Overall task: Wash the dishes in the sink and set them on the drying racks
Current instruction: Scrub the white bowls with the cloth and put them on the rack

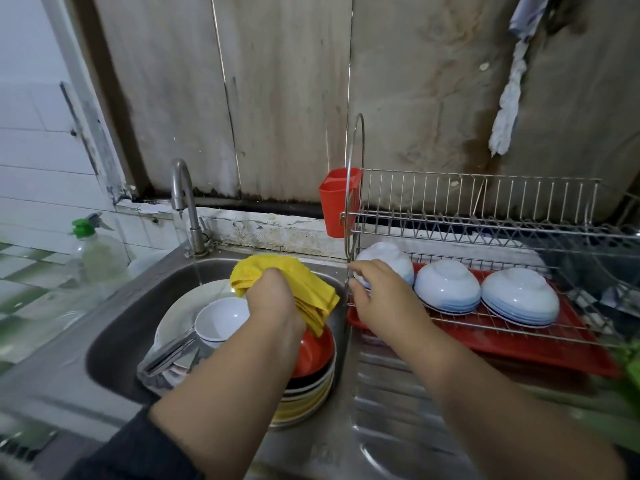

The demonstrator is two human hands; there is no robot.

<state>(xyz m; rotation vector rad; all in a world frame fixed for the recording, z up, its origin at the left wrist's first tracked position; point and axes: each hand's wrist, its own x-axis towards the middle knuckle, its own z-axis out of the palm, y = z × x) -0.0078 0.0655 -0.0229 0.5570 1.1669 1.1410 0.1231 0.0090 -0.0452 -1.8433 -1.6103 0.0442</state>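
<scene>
Beside rack edge (349,299), right hand (381,299) sets bowl (384,259).

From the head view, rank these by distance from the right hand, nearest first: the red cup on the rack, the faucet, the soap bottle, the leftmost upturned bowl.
1. Leftmost upturned bowl: under the right hand, on the rack's lower tier.
2. Red cup: above the hand, hung on the rack's left end.
3. Faucet: left, behind the sink.
4. Soap bottle: far left, on the counter.

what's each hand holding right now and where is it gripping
Left hand grips the folded yellow cloth at its near end. Right hand holds the leftmost upturned bowl by its rim.
</scene>
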